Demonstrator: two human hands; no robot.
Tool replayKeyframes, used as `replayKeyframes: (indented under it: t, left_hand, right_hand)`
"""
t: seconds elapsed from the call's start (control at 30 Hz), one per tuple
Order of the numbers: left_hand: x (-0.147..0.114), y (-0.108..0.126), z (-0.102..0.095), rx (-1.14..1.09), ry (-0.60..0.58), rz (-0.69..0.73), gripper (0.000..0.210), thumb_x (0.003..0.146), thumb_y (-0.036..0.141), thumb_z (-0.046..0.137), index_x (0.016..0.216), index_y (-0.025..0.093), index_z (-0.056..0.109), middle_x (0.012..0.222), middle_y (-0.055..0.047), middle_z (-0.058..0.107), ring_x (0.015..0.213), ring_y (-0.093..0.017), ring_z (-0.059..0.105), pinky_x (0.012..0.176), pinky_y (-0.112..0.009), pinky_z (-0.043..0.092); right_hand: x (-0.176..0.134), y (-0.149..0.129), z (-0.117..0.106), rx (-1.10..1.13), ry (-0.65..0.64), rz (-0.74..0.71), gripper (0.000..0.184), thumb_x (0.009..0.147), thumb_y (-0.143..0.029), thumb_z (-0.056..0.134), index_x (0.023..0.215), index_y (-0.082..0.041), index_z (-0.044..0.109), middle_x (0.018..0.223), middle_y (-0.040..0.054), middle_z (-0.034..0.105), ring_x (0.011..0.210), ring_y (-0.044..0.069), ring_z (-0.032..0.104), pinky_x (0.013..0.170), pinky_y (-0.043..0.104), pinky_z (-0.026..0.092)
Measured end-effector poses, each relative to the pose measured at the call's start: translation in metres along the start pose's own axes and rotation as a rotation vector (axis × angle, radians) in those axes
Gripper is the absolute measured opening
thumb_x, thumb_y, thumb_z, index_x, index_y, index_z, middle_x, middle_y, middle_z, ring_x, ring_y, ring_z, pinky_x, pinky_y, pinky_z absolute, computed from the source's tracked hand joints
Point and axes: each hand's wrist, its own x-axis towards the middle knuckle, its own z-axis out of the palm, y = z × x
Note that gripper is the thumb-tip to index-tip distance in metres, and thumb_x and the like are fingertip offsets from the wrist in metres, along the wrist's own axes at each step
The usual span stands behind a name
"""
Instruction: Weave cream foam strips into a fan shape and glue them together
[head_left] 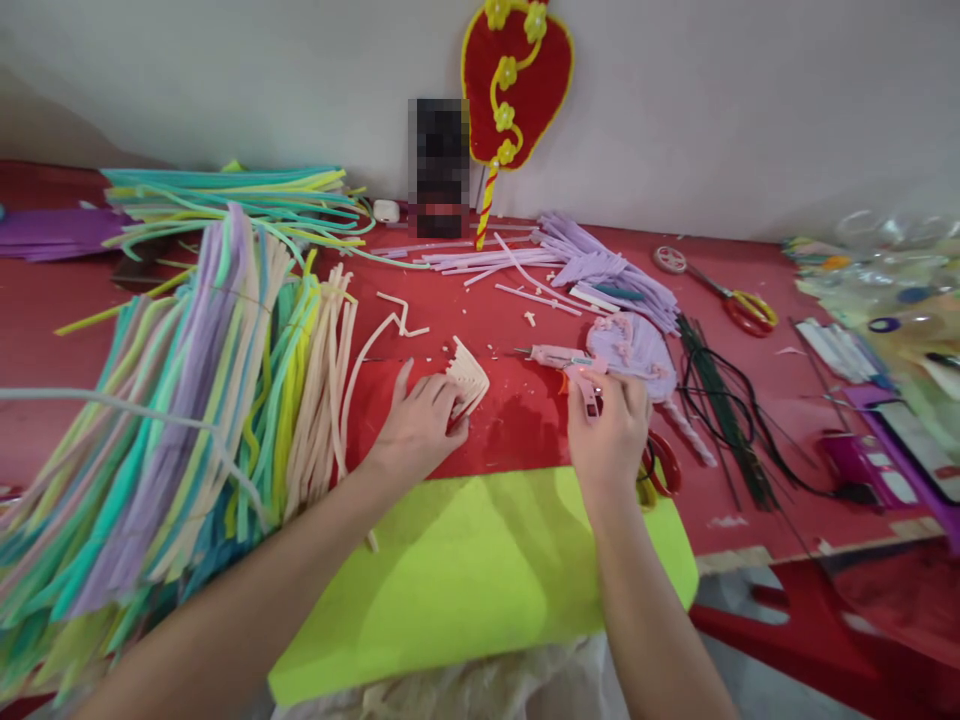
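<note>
The left hand (421,422) pinches the cream piece (472,374) (probably light, bendy, best held edgewise); the right hand (610,425) grips the glue gun (557,356).

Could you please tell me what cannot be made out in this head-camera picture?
- Cream chenille-stem piece: its near-left part, hidden by the left hand in the head view.
- Pink glue gun: much of its handle, covered by the right hand, same view.
- Red fan: its top, cut off by that view's upper edge.
- Dark upright object: its details, pixelated there.
</note>
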Motion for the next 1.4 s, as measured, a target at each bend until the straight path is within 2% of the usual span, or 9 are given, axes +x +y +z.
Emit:
replayKeyframes:
  t: [0.07,0.13,0.23,0.37,0.53,0.77,0.97,1.2,1.4]
  left_hand:
    - [0.0,-0.001,0.001,0.004,-0.004,-0.005,0.011,0.081,0.022,0.052,0.092,0.022,0.055,0.097,-0.003,0.062,0.093,-0.02,0.06,0.116,-0.051,0.011]
    - [0.0,-0.002,0.001,0.009,-0.009,-0.005,0.012,0.081,0.02,0.051,0.092,0.021,0.055,0.098,-0.003,0.063,0.093,-0.019,0.06,0.116,-0.051,0.01]
    - [0.001,-0.003,0.0,0.013,-0.015,-0.001,0.015,0.08,0.017,0.051,0.093,0.022,0.055,0.099,-0.003,0.063,0.095,-0.02,0.06,0.116,-0.052,0.01]
    - [0.001,-0.003,-0.001,0.003,-0.02,0.001,0.015,0.079,0.016,0.052,0.092,0.022,0.055,0.098,-0.002,0.064,0.094,-0.019,0.061,0.116,-0.052,0.012]
    - [0.001,-0.003,-0.001,-0.011,-0.01,0.011,0.016,0.078,0.015,0.052,0.092,0.023,0.056,0.1,-0.002,0.064,0.096,-0.02,0.061,0.116,-0.052,0.012]
    - [0.002,-0.004,0.003,-0.029,-0.009,-0.031,0.02,0.077,0.015,0.053,0.095,0.023,0.055,0.101,-0.002,0.064,0.099,-0.02,0.06,0.116,-0.05,0.014]
    - [0.002,-0.003,0.003,-0.035,-0.03,-0.032,0.023,0.076,0.016,0.053,0.098,0.023,0.053,0.101,-0.003,0.063,0.099,-0.021,0.06,0.116,-0.049,0.013]
    - [0.001,-0.003,0.005,-0.047,-0.023,-0.042,0.026,0.075,0.015,0.053,0.1,0.022,0.052,0.103,-0.003,0.063,0.101,-0.021,0.059,0.116,-0.049,0.013]
    - [0.001,-0.002,0.003,-0.042,-0.034,-0.039,0.024,0.076,0.015,0.052,0.099,0.022,0.051,0.105,-0.003,0.062,0.102,-0.021,0.058,0.116,-0.049,0.012]
  right_hand:
    - [0.009,-0.008,0.0,0.113,-0.08,-0.12,0.022,0.092,-0.029,0.046,0.099,-0.019,0.065,0.097,0.0104,0.058,0.096,0.024,0.055,0.089,0.041,0.044]
    - [0.02,-0.017,0.004,0.2,-0.219,-0.25,0.02,0.092,-0.024,0.046,0.099,-0.02,0.065,0.096,0.0084,0.06,0.095,0.022,0.056,0.087,0.037,0.045]
    - [0.033,-0.028,0.012,0.227,-0.397,-0.448,0.022,0.093,-0.019,0.045,0.103,-0.021,0.065,0.096,0.0071,0.061,0.093,0.021,0.055,0.085,0.036,0.045]
    - [0.037,-0.032,0.024,0.208,-0.471,-0.577,0.025,0.093,-0.016,0.044,0.106,-0.021,0.064,0.098,0.007,0.061,0.092,0.021,0.054,0.086,0.038,0.044]
    - [0.032,-0.024,0.031,0.256,-0.453,-0.569,0.023,0.093,-0.019,0.047,0.105,-0.024,0.066,0.099,0.0059,0.062,0.095,0.021,0.053,0.094,0.043,0.041]
    - [0.029,-0.019,0.028,0.319,-0.416,-0.479,0.024,0.094,-0.019,0.044,0.103,-0.023,0.067,0.096,0.0056,0.062,0.092,0.02,0.053,0.088,0.038,0.045]
    - [0.027,-0.02,0.027,0.337,-0.429,-0.464,0.024,0.094,-0.019,0.045,0.102,-0.023,0.067,0.093,0.0053,0.062,0.088,0.019,0.054,0.086,0.037,0.045]
    - [0.023,-0.027,0.031,0.372,-0.434,-0.448,0.019,0.092,-0.022,0.05,0.097,-0.021,0.068,0.09,0.0055,0.062,0.087,0.019,0.055,0.084,0.036,0.046]
    - [0.015,-0.032,0.04,0.43,-0.452,-0.4,0.017,0.088,-0.021,0.057,0.101,-0.022,0.068,0.093,0.0059,0.062,0.09,0.02,0.055,0.083,0.035,0.046]
